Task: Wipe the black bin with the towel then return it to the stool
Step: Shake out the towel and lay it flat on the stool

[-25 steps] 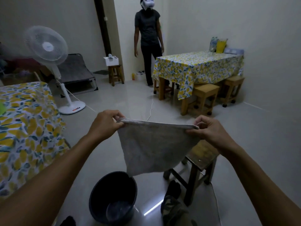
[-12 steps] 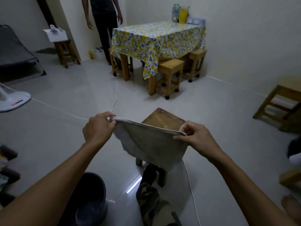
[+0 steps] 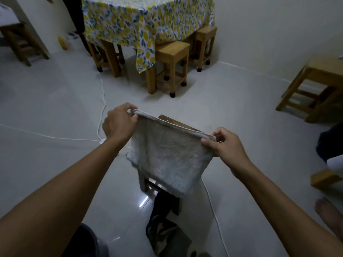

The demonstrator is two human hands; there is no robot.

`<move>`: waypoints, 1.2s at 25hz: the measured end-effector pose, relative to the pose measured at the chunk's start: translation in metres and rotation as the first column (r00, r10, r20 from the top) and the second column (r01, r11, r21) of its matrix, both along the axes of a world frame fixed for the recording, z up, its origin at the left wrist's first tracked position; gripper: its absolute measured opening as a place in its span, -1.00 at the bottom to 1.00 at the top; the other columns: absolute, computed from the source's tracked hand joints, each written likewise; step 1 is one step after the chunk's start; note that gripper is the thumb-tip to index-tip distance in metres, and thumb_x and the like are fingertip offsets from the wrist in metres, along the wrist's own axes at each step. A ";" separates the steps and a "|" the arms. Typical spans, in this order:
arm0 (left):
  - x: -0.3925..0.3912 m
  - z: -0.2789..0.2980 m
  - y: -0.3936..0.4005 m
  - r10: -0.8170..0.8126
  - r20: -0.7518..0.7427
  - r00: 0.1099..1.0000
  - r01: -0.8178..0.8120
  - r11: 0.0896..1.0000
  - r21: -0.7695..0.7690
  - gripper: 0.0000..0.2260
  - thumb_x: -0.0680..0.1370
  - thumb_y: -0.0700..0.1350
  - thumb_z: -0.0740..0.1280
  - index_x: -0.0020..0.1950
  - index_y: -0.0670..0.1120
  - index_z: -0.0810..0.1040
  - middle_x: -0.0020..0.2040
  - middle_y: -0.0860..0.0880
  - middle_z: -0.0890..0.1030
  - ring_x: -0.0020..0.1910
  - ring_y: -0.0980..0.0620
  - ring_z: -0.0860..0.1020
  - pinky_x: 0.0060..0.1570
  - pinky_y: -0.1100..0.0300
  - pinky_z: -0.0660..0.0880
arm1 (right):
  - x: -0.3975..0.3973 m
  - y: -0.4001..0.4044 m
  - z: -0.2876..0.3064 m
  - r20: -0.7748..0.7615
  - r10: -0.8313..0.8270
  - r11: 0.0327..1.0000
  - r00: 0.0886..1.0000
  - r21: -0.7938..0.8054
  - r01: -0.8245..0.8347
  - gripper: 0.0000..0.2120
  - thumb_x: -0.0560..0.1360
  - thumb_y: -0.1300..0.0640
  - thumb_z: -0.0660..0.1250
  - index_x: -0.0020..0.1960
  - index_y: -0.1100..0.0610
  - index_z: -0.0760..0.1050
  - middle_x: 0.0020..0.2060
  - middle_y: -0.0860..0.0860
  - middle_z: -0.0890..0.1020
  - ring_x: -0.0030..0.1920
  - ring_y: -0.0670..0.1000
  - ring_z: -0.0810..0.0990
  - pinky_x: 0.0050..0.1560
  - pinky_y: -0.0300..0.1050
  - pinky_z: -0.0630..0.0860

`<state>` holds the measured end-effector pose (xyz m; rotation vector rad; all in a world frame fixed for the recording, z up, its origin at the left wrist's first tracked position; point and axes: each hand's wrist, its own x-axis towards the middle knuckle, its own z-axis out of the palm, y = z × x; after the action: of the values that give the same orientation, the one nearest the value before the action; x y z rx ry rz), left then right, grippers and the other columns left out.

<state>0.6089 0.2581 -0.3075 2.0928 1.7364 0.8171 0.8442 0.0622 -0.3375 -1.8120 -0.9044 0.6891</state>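
A grey towel hangs stretched between my hands. My left hand pinches its upper left corner and my right hand pinches its upper right corner. The towel hangs right over a dark wooden stool, covering most of its seat; only the seat's far edge and the legs below show. The black bin stands on the floor at the bottom left, mostly hidden behind my left forearm.
A table with a leaf-print cloth stands at the back with light wooden stools under it. Another stool is at the right. White cables run across the tiled floor. A bare foot shows at lower right.
The view has tilted down and swung right; the bin has slid almost out of view. My hands have carried the towel lower over the stool, still holding both corners.
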 end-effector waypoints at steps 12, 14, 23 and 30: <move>0.108 -0.085 0.093 -0.098 0.056 0.994 0.101 0.993 -0.059 -0.77 0.58 -0.09 0.41 0.24 0.05 0.61 0.11 -0.08 0.70 0.03 -0.09 0.64 -0.11 0.13 0.47 | 0.083 0.080 -0.096 0.020 -0.239 0.970 0.971 -0.051 0.240 -0.78 0.42 0.08 0.59 -0.09 0.05 0.56 -0.17 0.00 0.68 -0.12 0.05 0.67 0.01 0.19 0.68; 0.111 -0.093 0.095 -0.164 0.140 0.976 0.183 0.974 -0.134 -0.70 0.59 -0.15 0.39 0.30 0.05 0.50 0.17 -0.10 0.67 0.11 -0.11 0.62 -0.06 0.13 0.49 | 0.087 0.087 -0.103 -0.025 -0.293 0.954 0.956 -0.066 0.291 -0.77 0.41 0.08 0.59 -0.08 0.01 0.55 -0.12 0.01 0.70 -0.03 0.11 0.71 0.06 0.22 0.68; 0.079 -0.150 0.017 -0.472 -0.436 0.766 0.482 0.871 -0.095 -0.40 0.59 0.35 0.12 0.56 0.12 0.17 0.61 -0.03 0.23 0.54 -0.07 0.30 0.43 -0.21 0.28 | -0.012 0.077 -0.128 0.774 0.062 0.981 0.630 -0.163 0.104 -0.38 0.57 -0.20 0.30 0.53 0.07 0.33 0.54 0.19 0.36 0.54 0.27 0.31 0.53 0.28 0.23; 0.075 -0.181 -0.014 -0.459 -0.470 0.754 0.390 0.889 -0.242 -0.40 0.63 0.34 -0.14 0.64 0.20 -0.10 0.67 -0.04 -0.19 0.64 -0.08 -0.22 0.50 -0.36 -0.20 | -0.023 0.075 -0.155 0.676 0.324 0.906 0.662 -0.423 -0.012 -0.31 0.66 -0.35 -0.08 0.68 -0.03 0.07 0.70 0.10 -0.04 0.69 0.17 -0.17 0.64 0.25 -0.20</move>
<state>0.6835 0.2446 -0.4885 2.6286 1.3612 -0.0061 0.8208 0.1377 -0.4927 -2.4520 -1.5812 0.2108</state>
